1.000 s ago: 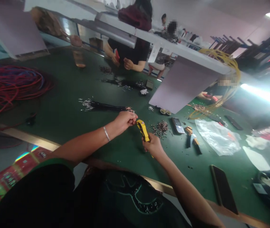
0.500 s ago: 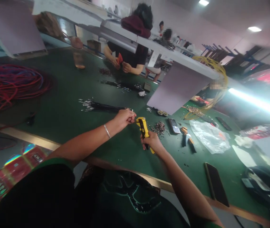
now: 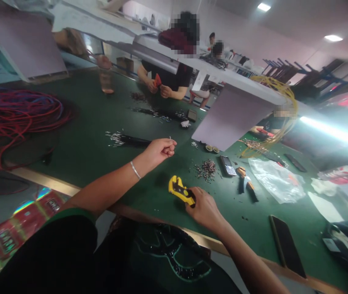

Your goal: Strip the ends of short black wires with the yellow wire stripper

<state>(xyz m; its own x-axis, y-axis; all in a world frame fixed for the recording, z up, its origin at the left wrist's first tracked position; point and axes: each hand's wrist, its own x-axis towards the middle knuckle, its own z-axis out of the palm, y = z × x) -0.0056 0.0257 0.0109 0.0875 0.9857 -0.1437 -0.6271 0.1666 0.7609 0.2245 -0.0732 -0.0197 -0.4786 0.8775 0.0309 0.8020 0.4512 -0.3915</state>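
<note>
A person seated at a long green worktable (image 3: 78,147) is seen from a camera on their own head, both bare arms reaching forward. The right hand (image 3: 202,206) wraps its fingers closed around the handles of a yellow crimping tool (image 3: 180,190), which lies low over the table just in front of the body with its head pointing left, away from the other hand; this looks like a resting hold between squeezes. The left hand (image 3: 159,150), a thin bracelet (image 3: 135,170) on its wrist, is raised a little farther out, thumb and forefinger pinched on a thin wire end with a small metal terminal (image 3: 170,139) sticking up, the other fingers curled in; the pinch seems meant to keep the tiny piece steady. Just beyond the left hand lies a bundle of black wires (image 3: 131,140) with bright metal ends, and to the right of the tool a small heap of loose terminals (image 3: 207,168), both within easy reach. Further right are a keypad phone (image 3: 228,165), a pair of black-handled pliers (image 3: 245,184), a clear plastic bag (image 3: 276,179) and a dark smartphone (image 3: 287,246). A coil of red cable (image 3: 17,116) fills the table's far left. Across the table another person's hands (image 3: 159,86) work on something red. Compared with half a second earlier, the tool has dropped from upright beside the left hand's fingertips to lower and nearer the body, and the two hands have come apart.
</note>
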